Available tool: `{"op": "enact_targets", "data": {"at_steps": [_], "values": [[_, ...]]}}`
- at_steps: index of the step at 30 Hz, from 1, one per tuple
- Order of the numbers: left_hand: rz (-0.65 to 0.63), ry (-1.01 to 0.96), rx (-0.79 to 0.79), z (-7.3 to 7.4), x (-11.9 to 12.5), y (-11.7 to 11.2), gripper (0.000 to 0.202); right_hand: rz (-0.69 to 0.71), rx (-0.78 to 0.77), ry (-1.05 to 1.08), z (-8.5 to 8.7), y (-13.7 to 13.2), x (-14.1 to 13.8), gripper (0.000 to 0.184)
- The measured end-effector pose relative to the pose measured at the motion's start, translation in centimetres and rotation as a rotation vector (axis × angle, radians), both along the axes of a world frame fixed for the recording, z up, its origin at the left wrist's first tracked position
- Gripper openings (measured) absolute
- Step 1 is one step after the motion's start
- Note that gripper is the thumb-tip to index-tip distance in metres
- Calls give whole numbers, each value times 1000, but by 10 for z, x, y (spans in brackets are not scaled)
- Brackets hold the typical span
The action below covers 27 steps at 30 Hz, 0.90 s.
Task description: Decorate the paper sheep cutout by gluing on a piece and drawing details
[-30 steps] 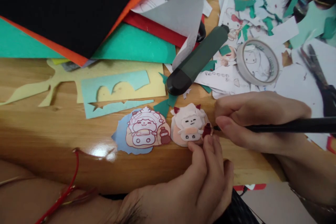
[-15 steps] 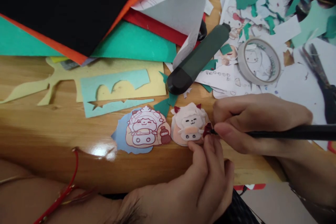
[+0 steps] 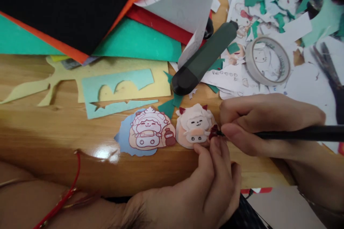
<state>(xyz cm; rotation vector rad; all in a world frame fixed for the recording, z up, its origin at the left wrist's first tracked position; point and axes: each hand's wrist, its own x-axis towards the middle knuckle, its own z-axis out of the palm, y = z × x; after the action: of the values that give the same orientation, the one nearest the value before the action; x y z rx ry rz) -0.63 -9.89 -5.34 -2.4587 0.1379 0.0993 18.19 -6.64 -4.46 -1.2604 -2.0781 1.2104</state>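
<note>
A small layered felt sheep (image 3: 198,123) with dark red horns and a stitched-looking smiling face lies on the wooden table. The fingertips of my left hand (image 3: 206,182) hold down its lower right edge. My right hand (image 3: 266,125) is closed around a black pen (image 3: 298,132). The pen's tip touches or nearly touches a dark red felt jar-shaped piece (image 3: 213,132) on the sheep's right side; exact contact is hard to tell. Just left of it lies a paper cutout (image 3: 146,130) with a printed matching sheep and a red jar, on a blue background.
Behind the figures lies a dark green marker or cutter (image 3: 205,57). A tape roll (image 3: 268,61) sits on scattered paper and felt scraps (image 3: 279,21). Scissors (image 3: 329,71) lie at far right. Stacked felt sheets (image 3: 61,7) and cut yellow and mint felt (image 3: 118,82) fill the left.
The view has shifted slightly, so the tabletop items sit a little higher and to the right. Both hands keep their places at the felt sheep, with the pen still at the dark red piece.
</note>
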Motion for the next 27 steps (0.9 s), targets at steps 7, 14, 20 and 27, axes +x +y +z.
{"op": "enact_targets", "data": {"at_steps": [7,14,20,27], "values": [[167,-131,-206,-4,-4,-4,55,21,-28,-15,0,3,-1,29],[39,-25,-91,-1,-3,1,53,9,-39,13,1,2,-1,26],[148,-150,-227,-5,-4,-1,53,9,9,-51,-1,2,0,30],[56,-34,-64,-1,-3,1,54,12,39,-47,-3,4,-1,29]]}}
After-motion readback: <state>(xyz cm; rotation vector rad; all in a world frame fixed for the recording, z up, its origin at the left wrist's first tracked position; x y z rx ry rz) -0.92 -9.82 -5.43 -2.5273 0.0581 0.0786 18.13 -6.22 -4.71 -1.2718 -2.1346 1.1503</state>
